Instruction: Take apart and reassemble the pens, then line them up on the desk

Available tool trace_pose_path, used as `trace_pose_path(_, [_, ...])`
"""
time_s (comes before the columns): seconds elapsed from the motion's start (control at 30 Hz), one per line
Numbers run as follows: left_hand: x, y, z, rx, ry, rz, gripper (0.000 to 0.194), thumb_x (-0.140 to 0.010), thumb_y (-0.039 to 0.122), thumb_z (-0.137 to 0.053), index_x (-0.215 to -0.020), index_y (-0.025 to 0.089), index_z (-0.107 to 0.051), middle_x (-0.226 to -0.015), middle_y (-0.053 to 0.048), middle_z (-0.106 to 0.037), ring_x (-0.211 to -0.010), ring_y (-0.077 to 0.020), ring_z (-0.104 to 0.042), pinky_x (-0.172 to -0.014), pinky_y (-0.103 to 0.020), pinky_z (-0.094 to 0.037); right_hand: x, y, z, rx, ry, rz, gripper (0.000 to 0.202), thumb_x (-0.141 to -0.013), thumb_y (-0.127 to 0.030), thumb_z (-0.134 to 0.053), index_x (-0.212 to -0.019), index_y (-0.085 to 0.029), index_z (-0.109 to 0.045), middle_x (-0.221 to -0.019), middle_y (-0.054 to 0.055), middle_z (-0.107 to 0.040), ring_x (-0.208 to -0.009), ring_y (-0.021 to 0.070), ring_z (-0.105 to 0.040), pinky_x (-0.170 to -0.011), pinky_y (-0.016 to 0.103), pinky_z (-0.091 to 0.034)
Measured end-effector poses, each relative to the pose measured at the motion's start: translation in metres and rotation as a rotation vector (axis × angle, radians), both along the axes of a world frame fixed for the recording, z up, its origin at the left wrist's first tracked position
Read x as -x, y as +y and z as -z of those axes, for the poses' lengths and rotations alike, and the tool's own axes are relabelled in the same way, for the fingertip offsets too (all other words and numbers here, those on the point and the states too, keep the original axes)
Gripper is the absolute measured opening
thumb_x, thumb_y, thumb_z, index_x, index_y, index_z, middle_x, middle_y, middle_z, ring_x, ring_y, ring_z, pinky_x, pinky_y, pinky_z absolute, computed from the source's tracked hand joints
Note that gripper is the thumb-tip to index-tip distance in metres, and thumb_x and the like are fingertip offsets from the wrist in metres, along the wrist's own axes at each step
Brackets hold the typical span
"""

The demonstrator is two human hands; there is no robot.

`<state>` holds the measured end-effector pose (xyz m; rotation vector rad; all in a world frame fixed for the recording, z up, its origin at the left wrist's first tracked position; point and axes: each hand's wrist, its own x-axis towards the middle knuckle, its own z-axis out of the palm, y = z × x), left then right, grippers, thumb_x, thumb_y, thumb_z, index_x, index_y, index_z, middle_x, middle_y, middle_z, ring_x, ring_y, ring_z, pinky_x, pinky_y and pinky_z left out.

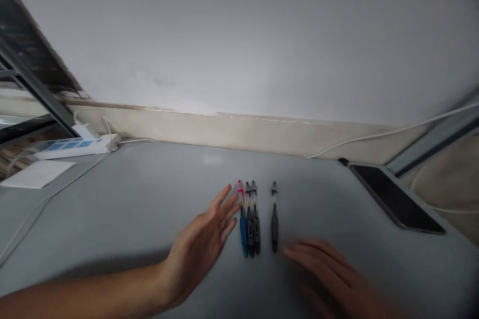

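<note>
Three pens lie side by side on the grey table: a blue pen with a pink top at the left, then a dark-gripped pen and another dark-gripped pen. A separate dark-gripped pen lies a little to their right, roughly parallel. My left hand is beside the blue pen, fingers stretched out and apart, holding nothing. Blurred by motion, my right hand hovers near the lower end of the separate pen. Its fingers are extended, with no object visible in them.
At the back left, a white power strip with blue sockets has a plug and cables. A white sheet lies in front of it. A dark phone or tablet rests at the right. The wall borders the table's back edge.
</note>
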<state>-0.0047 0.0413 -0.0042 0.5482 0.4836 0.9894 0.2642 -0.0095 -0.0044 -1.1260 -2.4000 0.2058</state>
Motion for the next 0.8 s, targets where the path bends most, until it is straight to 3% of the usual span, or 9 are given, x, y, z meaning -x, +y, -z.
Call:
trace_pose_path(0.13, [0.002,0.003,0.004,-0.072,-0.012,0.044,0.059,-0.091,0.043,-0.057,-0.148,0.027,-0.047,-0.157,-0.002,-0.047,-0.154,-0.0256,-0.018,-0.124,-0.044,0.001,-0.003,0.009,0.002,-0.077,-0.251,-0.027,0.067,-0.085,0.004,-0.042,-0.148,-0.02,-0.047,-0.145,0.006,-0.063,-0.132,0.0239,-0.059,-0.103,0.042,-0.057])
trace_pose_path(0.3, [0.0,0.015,0.005,-0.071,-0.032,0.092,0.06,-0.091,0.043,-0.057,-0.148,0.027,-0.048,-0.153,-0.004,-0.053,-0.153,-0.0268,-0.02,-0.125,-0.046,-0.001,-0.003,0.012,0.011,-0.073,-0.377,-0.043,0.081,-0.081,0.009,-0.039,-0.156,-0.022,-0.036,-0.157,0.004,-0.049,-0.144,0.0267,-0.044,-0.102,0.046,-0.057])
trace_pose_path(0.43, [-0.002,0.016,0.005,-0.045,-0.026,0.028,0.057,-0.091,0.041,-0.057,-0.145,0.027,-0.052,-0.154,-0.004,-0.051,-0.153,-0.027,-0.021,-0.125,-0.046,-0.004,0.001,0.011,0.01,-0.077,-0.403,-0.079,0.086,-0.077,0.009,-0.042,-0.156,-0.025,-0.036,-0.156,0.003,-0.05,-0.14,0.0293,-0.05,-0.101,0.049,-0.057])
trace_pose_path(0.57, [-0.003,0.01,0.003,-0.008,0.03,-0.056,0.055,-0.086,0.041,-0.063,-0.139,0.025,-0.058,-0.154,-0.007,-0.05,-0.151,-0.0318,-0.025,-0.124,-0.05,-0.01,0.003,0.01,0.013,-0.141,-0.399,-0.064,0.076,-0.082,0.008,-0.047,-0.15,-0.026,-0.046,-0.146,0.012,-0.06,-0.128,0.031,-0.059,-0.095,0.05,-0.059])
trace_pose_path(0.67, [-0.004,0.004,0.003,-0.014,0.094,-0.114,0.051,-0.085,0.041,-0.066,-0.134,0.026,-0.062,-0.151,-0.008,-0.052,-0.149,-0.0336,-0.026,-0.122,-0.051,-0.014,0.003,0.009,0.016,-0.22,-0.353,-0.061,0.052,-0.092,0.001,-0.047,-0.136,-0.022,-0.06,-0.131,0.015,-0.069,-0.115,0.0295,-0.066,-0.089,0.046,-0.061])
trace_pose_path(0.8, [0.002,-0.008,0.01,-0.154,0.26,-0.219,0.04,-0.088,0.042,-0.065,-0.126,0.028,-0.066,-0.145,-0.006,-0.055,-0.144,-0.0352,-0.032,-0.117,-0.049,-0.026,0.003,0.008,0.01,-0.319,-0.31,-0.079,0.041,-0.101,-0.001,-0.034,-0.12,-0.012,-0.068,-0.11,0.015,-0.077,-0.1,0.0258,-0.072,-0.082,0.036,-0.062])
